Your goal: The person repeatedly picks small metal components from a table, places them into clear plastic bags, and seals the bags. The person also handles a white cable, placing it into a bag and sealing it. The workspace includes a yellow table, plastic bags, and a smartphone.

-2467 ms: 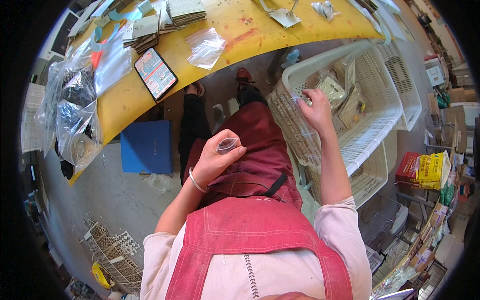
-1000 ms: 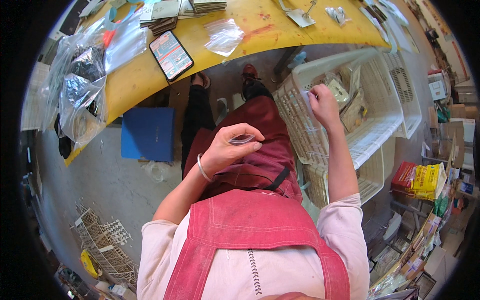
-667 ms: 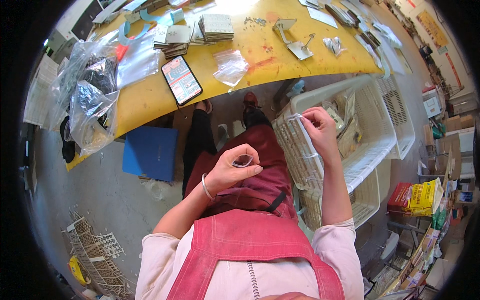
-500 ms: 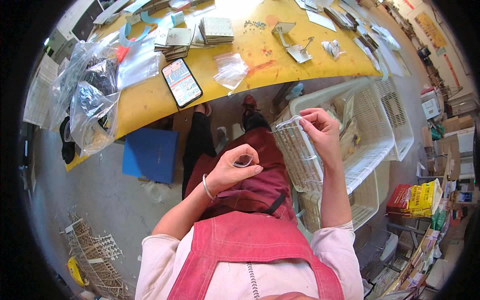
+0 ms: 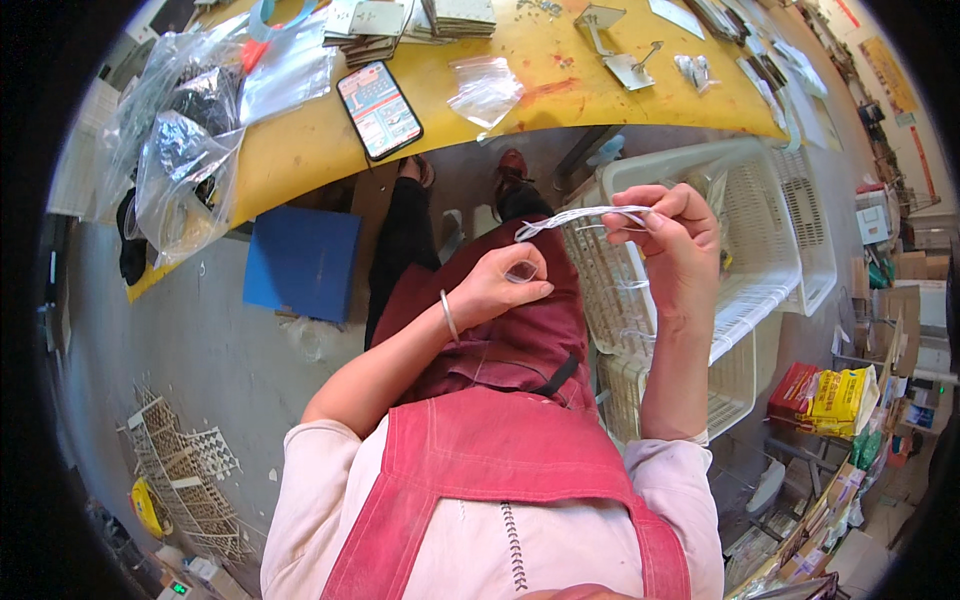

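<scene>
Over my lap, my right hand (image 5: pixel 668 232) pinches a thin bundle of white cords (image 5: pixel 575 214) between thumb and fingers. Its loose ends reach left, just above my other hand. My left hand (image 5: pixel 508 278) is curled closed around a small clear plastic piece (image 5: pixel 521 271) that looks like a little bag; most of it is hidden by the fingers. The two hands are apart, the left one lower.
Ahead is a yellow table (image 5: pixel 440 130) with a phone (image 5: pixel 380 110), clear zip bags (image 5: pixel 486 92), stacked plates (image 5: pixel 457 18) and a metal bracket (image 5: pixel 627 68). White plastic baskets (image 5: pixel 735 340) stand right. A blue box (image 5: pixel 302 262) lies under the table's left side.
My right hand has turned, and the white cords have swung out leftward in a bundle. My left hand has moved up and right, nearer to them. The view has shifted slightly.
</scene>
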Demonstrator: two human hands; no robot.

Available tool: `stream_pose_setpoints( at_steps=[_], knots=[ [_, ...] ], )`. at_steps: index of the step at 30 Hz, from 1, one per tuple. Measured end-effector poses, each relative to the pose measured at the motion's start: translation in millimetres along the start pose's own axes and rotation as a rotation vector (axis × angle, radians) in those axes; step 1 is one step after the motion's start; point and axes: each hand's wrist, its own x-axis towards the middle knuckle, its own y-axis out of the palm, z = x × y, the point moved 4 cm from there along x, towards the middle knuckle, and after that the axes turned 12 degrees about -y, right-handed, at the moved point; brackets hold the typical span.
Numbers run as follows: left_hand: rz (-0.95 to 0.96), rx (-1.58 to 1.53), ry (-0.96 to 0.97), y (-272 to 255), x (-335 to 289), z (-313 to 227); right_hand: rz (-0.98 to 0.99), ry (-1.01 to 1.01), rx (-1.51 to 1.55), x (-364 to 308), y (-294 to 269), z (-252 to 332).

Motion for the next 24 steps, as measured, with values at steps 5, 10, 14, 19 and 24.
stream_pose_setpoints(
  at_steps=[5, 10, 14, 19, 24],
  knots=[
    [-0.007, -0.072, -0.063, 0.0, 10.4, 1.7, 0.059, 0.02, 0.117, -9.6, 13.6, 14.8],
    [0.018, -0.052, -0.026, 8.4, 19.0, 6.7, 0.072, 0.082, 0.223, -21.7, 10.9, 7.7],
    [0.027, 0.015, 0.041, 14.3, 18.4, 2.0, 0.052, 0.139, 0.26, -28.3, 5.2, 1.4],
    [0.011, 0.017, 0.039, 20.7, 18.6, -8.0, 0.047, 0.178, 0.26, -29.4, 10.1, -6.5],
    [0.028, -0.079, 0.081, 23.8, 13.0, -9.8, 0.046, 0.129, -0.049, -34.0, 8.8, -14.0]
  ],
)
